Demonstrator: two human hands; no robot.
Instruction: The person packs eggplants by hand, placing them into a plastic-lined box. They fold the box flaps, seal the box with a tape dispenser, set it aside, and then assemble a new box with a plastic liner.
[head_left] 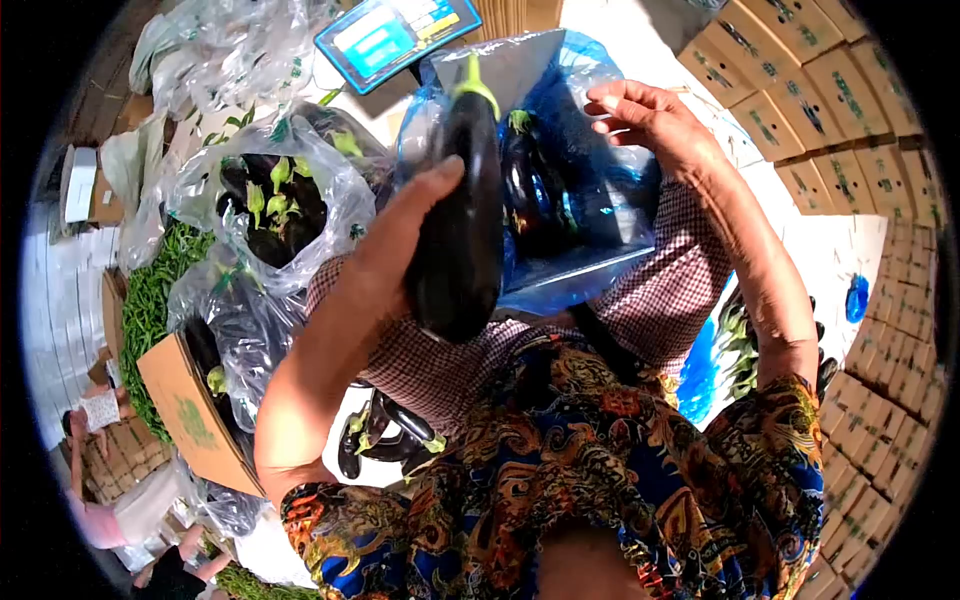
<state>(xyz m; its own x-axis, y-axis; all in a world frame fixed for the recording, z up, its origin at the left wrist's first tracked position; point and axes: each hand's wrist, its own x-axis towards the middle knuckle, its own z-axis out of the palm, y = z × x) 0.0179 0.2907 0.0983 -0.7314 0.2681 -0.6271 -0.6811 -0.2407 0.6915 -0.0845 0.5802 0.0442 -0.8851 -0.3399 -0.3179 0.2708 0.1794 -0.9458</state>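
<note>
My left hand [436,190] is wrapped round a large dark purple eggplant [462,220], thumb across its front. Its green stem points up, and it is held in front of the left side of a container lined with a blue plastic bag [625,215]. Another eggplant or more [535,185] lies inside that lining, glossy in the sunlight. At the container's upper right edge, my right hand [645,115] hovers with loosely curled fingers apart and nothing between them.
A scale with a lit blue screen [380,45] stands behind the container. To the left are a clear bag of eggplants [275,205], green peppers [160,290] and a cardboard box [195,420]. Stacked cartons [850,90] line the right. People [110,500] are at lower left.
</note>
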